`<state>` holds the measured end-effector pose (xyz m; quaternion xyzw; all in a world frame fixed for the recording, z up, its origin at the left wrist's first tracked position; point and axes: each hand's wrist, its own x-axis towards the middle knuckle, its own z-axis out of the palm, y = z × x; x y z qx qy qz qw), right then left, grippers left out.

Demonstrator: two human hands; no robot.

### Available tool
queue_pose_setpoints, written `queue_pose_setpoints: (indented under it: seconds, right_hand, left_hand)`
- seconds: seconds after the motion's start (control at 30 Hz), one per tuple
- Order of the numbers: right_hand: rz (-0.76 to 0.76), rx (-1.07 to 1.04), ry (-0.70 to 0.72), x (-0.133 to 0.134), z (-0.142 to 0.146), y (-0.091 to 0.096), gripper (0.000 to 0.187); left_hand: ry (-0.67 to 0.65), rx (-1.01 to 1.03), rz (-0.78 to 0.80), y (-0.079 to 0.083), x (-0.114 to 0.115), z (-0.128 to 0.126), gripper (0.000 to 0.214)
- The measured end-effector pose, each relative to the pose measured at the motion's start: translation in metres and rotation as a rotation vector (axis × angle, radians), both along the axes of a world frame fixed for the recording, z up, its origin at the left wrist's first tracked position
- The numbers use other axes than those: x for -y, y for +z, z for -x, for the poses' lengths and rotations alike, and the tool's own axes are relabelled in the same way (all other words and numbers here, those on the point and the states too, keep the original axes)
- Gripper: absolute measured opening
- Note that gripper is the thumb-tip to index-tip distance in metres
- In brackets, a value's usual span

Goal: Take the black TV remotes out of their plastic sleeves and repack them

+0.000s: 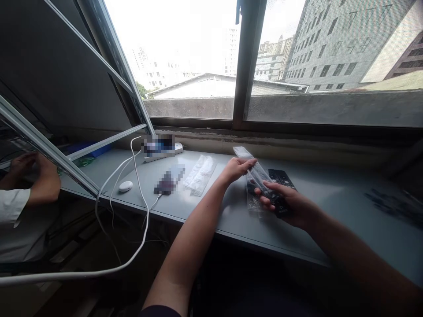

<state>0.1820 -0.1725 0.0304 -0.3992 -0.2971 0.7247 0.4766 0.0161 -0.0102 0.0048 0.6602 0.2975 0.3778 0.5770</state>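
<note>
Head view, remote (279,204) in right hand (295,206)

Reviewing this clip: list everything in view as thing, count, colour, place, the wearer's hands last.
Remotes: at least three, black, one held, others beyond
Bags: several, clear, one held, others on table
Table: one, grey, below window
Oval object: one, white, table's left
Pixelated items: two, colours unclear, table's left
Cables: several, white, left
Dark pile: uncountable, dark, table's right
Frame: one, silver, left
Window: one, dark-framed, behind table
Buildings: several, pale, outside
Co-worker's hands: two, bare, far left
Left hand: one, bare, on held bag
Right hand: one, bare, around held remote
</note>
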Motion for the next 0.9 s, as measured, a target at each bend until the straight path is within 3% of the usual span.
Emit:
queue_pose_setpoints:
  seconds: [0.2, 0.37, 0.9]
  right_hand:
    - [0.001, -0.017, 0.000, -0.001, -0.001, 0.000, 0.010]
    - [-0.001, -0.022, -0.017, -0.001, 0.001, 0.001, 0.007]
    - [0.057, 0.001, -0.096, 0.003, 0.007, 0.008, 0.010]
  left_hand:
    - [-0.110, -0.124, 0.136, 0.013, 0.012, 0.008, 0.077]
    - [-0.146, -0.092, 0.127, 0.009, 0.010, 0.007, 0.075]
    - [0.047, -0.028, 0.022, 0.003, 0.001, 0.007, 0.069]
